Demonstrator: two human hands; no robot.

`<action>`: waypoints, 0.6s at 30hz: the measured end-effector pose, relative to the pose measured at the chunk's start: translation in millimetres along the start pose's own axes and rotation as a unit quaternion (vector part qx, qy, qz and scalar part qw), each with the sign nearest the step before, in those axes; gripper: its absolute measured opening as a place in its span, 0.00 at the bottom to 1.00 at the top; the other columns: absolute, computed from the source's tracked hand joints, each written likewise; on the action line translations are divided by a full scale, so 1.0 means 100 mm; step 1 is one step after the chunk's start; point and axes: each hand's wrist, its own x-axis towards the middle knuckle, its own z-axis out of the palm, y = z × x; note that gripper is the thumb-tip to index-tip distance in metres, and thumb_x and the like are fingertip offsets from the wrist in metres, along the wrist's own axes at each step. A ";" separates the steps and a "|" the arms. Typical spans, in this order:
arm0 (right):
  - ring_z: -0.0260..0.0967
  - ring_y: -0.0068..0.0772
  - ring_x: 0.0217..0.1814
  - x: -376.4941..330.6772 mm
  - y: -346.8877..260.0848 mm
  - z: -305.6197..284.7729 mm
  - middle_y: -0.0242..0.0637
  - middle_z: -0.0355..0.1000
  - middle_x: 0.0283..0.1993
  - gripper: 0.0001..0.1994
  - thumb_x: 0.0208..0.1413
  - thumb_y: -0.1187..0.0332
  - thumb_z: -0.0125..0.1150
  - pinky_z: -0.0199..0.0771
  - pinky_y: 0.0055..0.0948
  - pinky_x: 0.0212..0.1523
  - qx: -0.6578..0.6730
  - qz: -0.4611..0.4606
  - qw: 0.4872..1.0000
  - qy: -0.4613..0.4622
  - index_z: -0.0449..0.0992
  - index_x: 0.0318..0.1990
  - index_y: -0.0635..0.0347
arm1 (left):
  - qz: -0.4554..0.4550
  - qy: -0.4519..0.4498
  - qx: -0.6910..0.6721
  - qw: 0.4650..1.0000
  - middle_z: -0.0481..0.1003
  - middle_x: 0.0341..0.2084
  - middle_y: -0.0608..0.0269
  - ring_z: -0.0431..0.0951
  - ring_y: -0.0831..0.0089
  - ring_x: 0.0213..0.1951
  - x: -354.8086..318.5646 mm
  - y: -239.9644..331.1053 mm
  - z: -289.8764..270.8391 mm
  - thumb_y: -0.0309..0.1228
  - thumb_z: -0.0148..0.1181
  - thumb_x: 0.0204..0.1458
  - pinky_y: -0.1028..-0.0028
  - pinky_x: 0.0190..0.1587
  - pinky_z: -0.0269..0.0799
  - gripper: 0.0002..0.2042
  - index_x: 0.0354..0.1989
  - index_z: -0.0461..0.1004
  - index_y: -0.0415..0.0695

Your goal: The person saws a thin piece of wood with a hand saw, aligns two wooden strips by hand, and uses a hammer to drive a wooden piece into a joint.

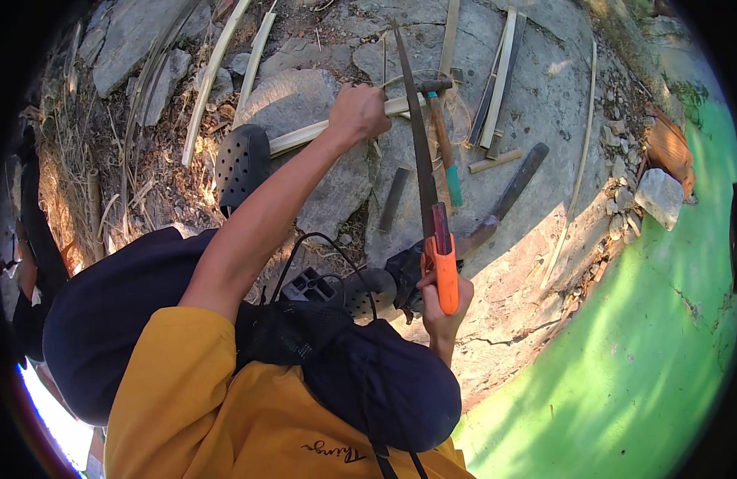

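Note:
My left hand (359, 114) is closed around a pale split-wood strip (303, 137) that lies over the stone slab. The strip's near-left end lies beside the dark clog (242, 166) on my left foot. My right hand (442, 324) grips the orange handle (442, 279) of a handsaw, whose long dark blade (420, 148) points away from me. From above, the blade crosses the strip near its right end, to the right of my left hand; whether they touch I cannot tell. Just right of the blade lies a hammer (441, 132) with a teal grip.
More pale strips (217, 76) lie at the far left, and others (500, 76) at the far right. A long dark tool (522, 182) and a short dark piece (394, 199) rest on the slab (536, 112). Loose rocks (660, 197) border a green surface (616, 351) at right.

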 end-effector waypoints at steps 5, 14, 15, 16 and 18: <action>0.57 0.17 0.17 0.14 0.03 -0.23 0.29 0.65 0.18 0.03 0.44 0.77 0.55 0.54 0.20 0.20 0.188 0.129 0.973 0.030 0.74 0.24 0.67 | -0.008 -0.007 -0.034 0.999 0.80 0.24 0.40 0.82 0.45 0.30 0.04 0.00 -0.02 0.34 0.61 0.36 0.56 0.42 0.79 0.14 0.29 0.85 0.39; 0.67 0.24 0.20 -0.12 -0.40 0.05 0.35 0.70 0.18 0.02 0.44 0.78 0.59 0.65 0.24 0.26 -0.055 0.009 0.998 0.003 0.77 0.26 0.67 | -0.012 -0.024 -0.033 0.999 0.80 0.24 0.39 0.82 0.44 0.30 0.00 -0.02 -0.11 0.35 0.61 0.37 0.56 0.43 0.79 0.14 0.28 0.84 0.38; 0.71 0.25 0.20 -0.20 -0.41 -0.02 0.36 0.72 0.18 0.00 0.44 0.78 0.61 0.69 0.25 0.27 -0.032 0.045 0.998 0.008 0.77 0.26 0.65 | -0.010 -0.026 -0.035 0.999 0.80 0.24 0.39 0.82 0.44 0.30 0.00 -0.02 -0.09 0.35 0.61 0.37 0.56 0.43 0.79 0.14 0.28 0.84 0.38; 0.71 0.25 0.20 -0.25 -0.39 -0.06 0.36 0.72 0.18 0.00 0.44 0.78 0.61 0.69 0.25 0.27 -0.034 0.046 0.998 0.010 0.77 0.26 0.65 | -0.011 -0.027 -0.028 0.999 0.80 0.25 0.40 0.82 0.45 0.31 0.02 -0.02 -0.07 0.36 0.61 0.37 0.57 0.44 0.77 0.14 0.27 0.84 0.38; 0.70 0.25 0.19 -0.29 -0.34 -0.09 0.35 0.71 0.18 0.01 0.44 0.78 0.60 0.68 0.24 0.26 -0.050 0.043 0.998 0.008 0.77 0.26 0.66 | -0.008 -0.030 -0.021 0.999 0.81 0.27 0.40 0.82 0.46 0.32 0.03 -0.01 -0.04 0.37 0.62 0.37 0.58 0.46 0.74 0.14 0.26 0.83 0.37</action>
